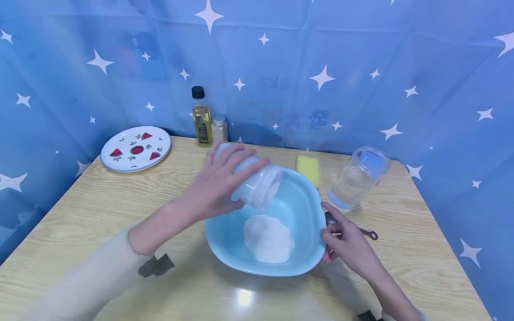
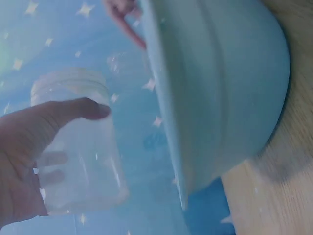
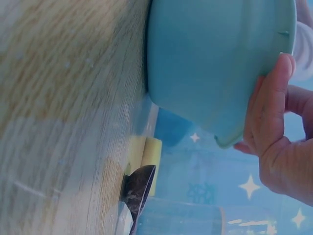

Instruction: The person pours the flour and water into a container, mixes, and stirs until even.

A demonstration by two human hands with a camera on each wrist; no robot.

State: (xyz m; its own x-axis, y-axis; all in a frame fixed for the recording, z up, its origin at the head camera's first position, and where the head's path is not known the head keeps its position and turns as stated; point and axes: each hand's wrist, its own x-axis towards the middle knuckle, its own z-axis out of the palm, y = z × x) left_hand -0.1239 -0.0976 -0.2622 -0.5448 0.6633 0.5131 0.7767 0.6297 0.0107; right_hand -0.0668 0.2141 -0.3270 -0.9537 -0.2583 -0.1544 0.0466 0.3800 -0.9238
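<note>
My left hand (image 1: pixel 218 185) grips a clear jar (image 1: pixel 261 187), tilted with its mouth down over the light blue basin (image 1: pixel 301 196). Some white powder shows inside the jar's mouth. On the basin floor lies a heap of white powder (image 1: pixel 268 239). In the left wrist view the jar (image 2: pixel 83 161) looks mostly see-through, with the thumb across its near side. At the basin's right side, my right hand (image 1: pixel 348 243) holds the rim, fingers along the outer wall and thumb at the edge. The right wrist view shows those fingers (image 3: pixel 266 115) against the basin wall.
Right of the basin are a dark spoon (image 3: pixel 139 188), partly hidden by my right hand, and a clear container (image 1: pixel 357 178) of liquid. A yellow sponge (image 1: pixel 308 169) lies behind. Farther back stand an oil bottle (image 1: pixel 202 120), a small jar (image 1: pixel 219 129) and a watermelon-patterned plate (image 1: pixel 136 138).
</note>
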